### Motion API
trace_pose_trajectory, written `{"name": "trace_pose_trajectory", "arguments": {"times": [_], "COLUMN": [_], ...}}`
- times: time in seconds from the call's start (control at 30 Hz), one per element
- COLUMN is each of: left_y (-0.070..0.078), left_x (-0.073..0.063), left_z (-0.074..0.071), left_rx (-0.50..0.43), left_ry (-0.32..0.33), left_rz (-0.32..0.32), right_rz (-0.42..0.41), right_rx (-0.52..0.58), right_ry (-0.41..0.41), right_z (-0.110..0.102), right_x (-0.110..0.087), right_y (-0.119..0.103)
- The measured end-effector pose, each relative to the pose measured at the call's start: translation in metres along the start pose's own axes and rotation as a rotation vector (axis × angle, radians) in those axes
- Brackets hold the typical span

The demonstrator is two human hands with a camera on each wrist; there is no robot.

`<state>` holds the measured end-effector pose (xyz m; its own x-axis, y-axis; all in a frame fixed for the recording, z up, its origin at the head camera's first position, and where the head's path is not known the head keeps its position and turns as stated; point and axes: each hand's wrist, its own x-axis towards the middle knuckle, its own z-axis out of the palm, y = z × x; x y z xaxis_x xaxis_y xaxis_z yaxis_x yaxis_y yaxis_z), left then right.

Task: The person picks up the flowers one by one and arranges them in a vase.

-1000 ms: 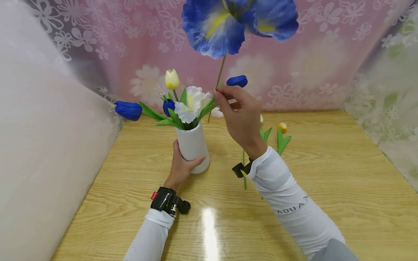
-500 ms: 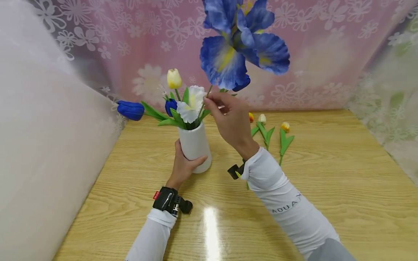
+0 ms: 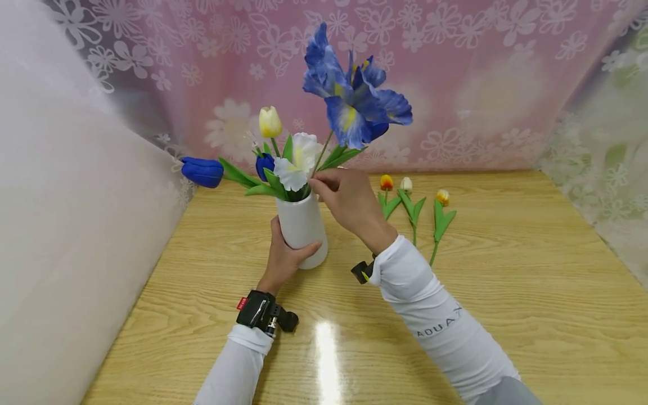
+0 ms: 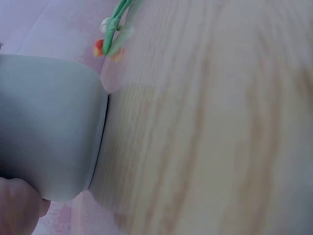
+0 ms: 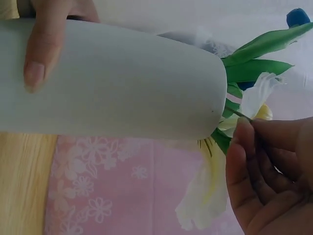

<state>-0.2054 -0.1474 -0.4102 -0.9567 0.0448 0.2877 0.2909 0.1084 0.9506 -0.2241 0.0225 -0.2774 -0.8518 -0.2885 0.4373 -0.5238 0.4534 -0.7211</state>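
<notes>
Blue iris (image 3: pixel 350 109) has moved lower, right hand (image 3: pixel 352 201) pinching its stem (image 3: pixel 323 149) and left hand (image 3: pixel 284 256) gripping the vase (image 3: pixel 302 225).

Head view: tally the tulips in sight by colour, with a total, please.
Blue tulips: 3, one partly behind the blue iris
Pale yellow tulip: 1
Orange-red tulip: 1
White tulip: 1
Yellow-orange tulip: 1
Total: 7
</notes>
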Motion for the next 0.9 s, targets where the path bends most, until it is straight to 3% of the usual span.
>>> {"name": "trace_pose_trajectory", "arguments": {"times": [0.13, 0.3, 0.5, 0.73, 0.9], "left_y": [0.0, -0.002, -0.006, -0.005, -0.003], "left_x": [0.002, 0.004, 0.002, -0.002, -0.001], "left_z": [0.002, 0.004, 0.006, 0.004, 0.001], "left_rx": [0.007, 0.002, 0.015, 0.023, 0.012], "left_ry": [-0.01, -0.008, 0.006, 0.013, 0.024], "left_rz": [0.005, 0.003, 0.008, 0.021, 0.026], "right_rz": [-0.019, 0.041, 0.141, 0.203, 0.253], "right_rx": [-0.075, -0.188, -0.168, -0.11, -0.129], "right_ry": [-0.001, -0.059, -0.161, -0.241, -0.243], "right_z": [0.0, 0.0, -0.001, -0.004, -0.012], "right_x": [-0.001, -0.005, -0.017, -0.043, -0.06], "right_y": [0.004, 0.007, 0.016, 0.05, 0.083]}}
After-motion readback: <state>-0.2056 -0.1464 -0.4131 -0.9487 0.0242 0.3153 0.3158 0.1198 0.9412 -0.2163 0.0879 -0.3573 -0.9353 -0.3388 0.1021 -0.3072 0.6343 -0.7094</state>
